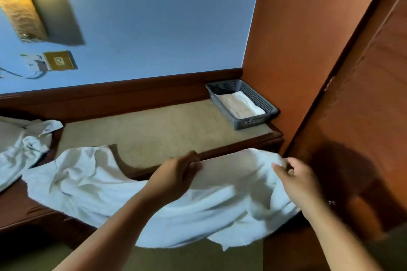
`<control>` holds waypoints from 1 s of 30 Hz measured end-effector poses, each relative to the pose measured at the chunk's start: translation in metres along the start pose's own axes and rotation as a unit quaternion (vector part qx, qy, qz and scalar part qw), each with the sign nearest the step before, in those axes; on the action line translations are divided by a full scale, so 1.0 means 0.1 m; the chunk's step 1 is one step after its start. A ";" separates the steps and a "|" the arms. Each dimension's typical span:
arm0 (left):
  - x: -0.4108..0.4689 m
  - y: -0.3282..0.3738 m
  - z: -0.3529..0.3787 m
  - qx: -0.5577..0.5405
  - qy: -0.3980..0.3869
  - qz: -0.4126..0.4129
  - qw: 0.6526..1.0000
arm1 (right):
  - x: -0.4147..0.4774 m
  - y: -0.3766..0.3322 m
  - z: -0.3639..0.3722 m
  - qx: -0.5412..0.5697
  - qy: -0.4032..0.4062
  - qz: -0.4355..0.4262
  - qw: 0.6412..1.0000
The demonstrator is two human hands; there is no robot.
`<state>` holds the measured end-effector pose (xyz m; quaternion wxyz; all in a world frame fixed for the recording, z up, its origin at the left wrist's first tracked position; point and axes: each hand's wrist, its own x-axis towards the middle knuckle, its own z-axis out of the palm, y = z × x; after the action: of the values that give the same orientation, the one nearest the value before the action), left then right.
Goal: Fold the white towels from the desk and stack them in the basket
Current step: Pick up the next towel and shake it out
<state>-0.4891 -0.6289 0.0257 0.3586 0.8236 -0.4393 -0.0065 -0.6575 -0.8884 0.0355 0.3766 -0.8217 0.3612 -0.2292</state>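
A large white towel [105, 185] hangs rumpled over the desk's front edge, its left end lying on the desk. My left hand [176, 174] grips its upper edge near the middle. My right hand [295, 180] pinches the same edge at the towel's right end. A grey mesh basket [251, 122] stands at the desk's far right corner with a folded white towel [240, 104] lying inside it. More crumpled white towels [19, 145] lie at the desk's left end.
The desk [158, 130] has a beige top with a dark wooden rim. An orange-brown wooden panel [352, 94] rises close on the right. A wall lamp [19, 2] and a socket plate [59, 60] sit on the pale blue wall behind.
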 end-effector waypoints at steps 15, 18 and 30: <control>0.08 0.94 -0.21 -0.070 0.055 0.047 0.995 | -0.29 -0.64 -0.10 0.146 -0.274 -0.229 0.923; -0.02 0.76 -0.02 -0.144 0.019 -0.035 0.989 | -0.25 -0.71 -0.14 0.173 -0.241 -0.271 0.916; -0.42 -0.09 0.29 -0.189 0.186 -0.367 0.891 | 0.09 -0.33 -0.10 0.099 -0.219 -0.211 0.947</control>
<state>-0.5177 -0.6122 -0.0145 0.5546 0.8291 -0.0212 -0.0678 -0.6441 -0.8852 0.0683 0.4687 -0.8678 0.0637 -0.1522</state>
